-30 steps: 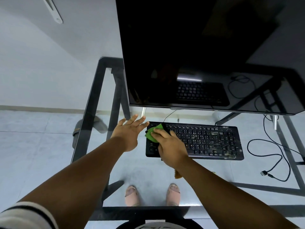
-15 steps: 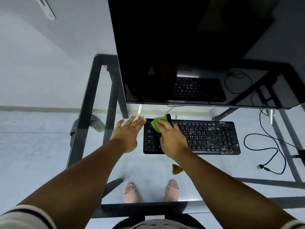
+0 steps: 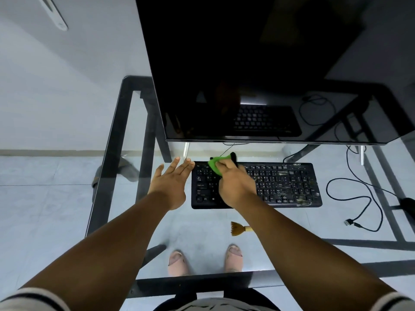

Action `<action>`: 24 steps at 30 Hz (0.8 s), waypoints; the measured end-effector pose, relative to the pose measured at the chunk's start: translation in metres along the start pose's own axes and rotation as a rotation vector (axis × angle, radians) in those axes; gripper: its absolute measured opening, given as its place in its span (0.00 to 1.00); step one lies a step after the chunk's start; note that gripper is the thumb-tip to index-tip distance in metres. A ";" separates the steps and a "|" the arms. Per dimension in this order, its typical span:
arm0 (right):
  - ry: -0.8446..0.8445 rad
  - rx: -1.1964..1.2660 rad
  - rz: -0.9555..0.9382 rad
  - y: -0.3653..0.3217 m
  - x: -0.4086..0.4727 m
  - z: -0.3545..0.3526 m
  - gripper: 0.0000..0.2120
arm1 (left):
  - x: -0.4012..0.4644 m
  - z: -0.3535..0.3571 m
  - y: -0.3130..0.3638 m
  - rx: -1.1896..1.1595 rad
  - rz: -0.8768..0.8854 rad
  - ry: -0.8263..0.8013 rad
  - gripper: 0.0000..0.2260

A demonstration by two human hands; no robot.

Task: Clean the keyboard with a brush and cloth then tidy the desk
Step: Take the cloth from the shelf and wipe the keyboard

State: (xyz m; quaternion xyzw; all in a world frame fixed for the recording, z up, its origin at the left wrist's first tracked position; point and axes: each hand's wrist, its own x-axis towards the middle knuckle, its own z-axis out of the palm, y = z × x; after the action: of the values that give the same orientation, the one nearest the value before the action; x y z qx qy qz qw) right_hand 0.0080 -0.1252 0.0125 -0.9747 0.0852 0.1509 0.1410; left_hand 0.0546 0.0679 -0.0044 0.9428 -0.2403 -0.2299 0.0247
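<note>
A black keyboard (image 3: 285, 185) lies on the glass desk (image 3: 125, 122) below the monitor. My right hand (image 3: 235, 185) presses a green cloth (image 3: 215, 165) onto the keyboard's top left corner. My left hand (image 3: 171, 182) lies flat and open on the glass, fingertips against the keyboard's left edge. A small brush (image 3: 239, 228) with brown bristles and a pale handle lies on the desk in front of the keyboard, its handle partly hidden under my right forearm. Dirt smears show on the keyboard's right end.
A large dark monitor (image 3: 258, 68) fills the back of the desk, close above the keyboard. A black cable (image 3: 359, 207) with a loose plug curls at the right. The desk's black frame runs along the left and front edges. My feet show through the glass.
My right hand has slid the green cloth from the keyboard's left keys up to its top left corner. My left hand has stayed by the left edge.
</note>
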 end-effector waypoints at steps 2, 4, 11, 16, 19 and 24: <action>0.052 0.033 0.099 0.015 -0.001 -0.001 0.27 | 0.000 0.000 0.001 -0.002 -0.005 -0.011 0.40; 0.083 0.083 0.161 0.019 -0.001 0.001 0.27 | -0.001 -0.001 0.002 0.002 -0.009 -0.012 0.40; -0.001 -0.041 -0.328 0.019 -0.029 0.016 0.30 | -0.001 0.003 0.000 -0.017 -0.007 0.007 0.38; 0.054 -0.094 -0.299 0.046 -0.040 0.015 0.28 | -0.006 0.018 -0.006 -0.021 0.078 0.122 0.27; 0.077 -0.041 -0.242 0.025 -0.041 0.022 0.29 | -0.017 0.029 -0.011 0.008 0.142 0.127 0.28; -0.024 -0.076 -0.484 0.022 -0.049 0.034 0.30 | -0.026 0.034 -0.012 0.012 0.144 0.139 0.29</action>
State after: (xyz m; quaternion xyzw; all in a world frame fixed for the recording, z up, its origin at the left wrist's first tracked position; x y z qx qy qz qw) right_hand -0.0516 -0.1300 -0.0083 -0.9695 -0.1583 0.1274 0.1373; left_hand 0.0246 0.0930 -0.0261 0.9368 -0.3068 -0.1600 0.0521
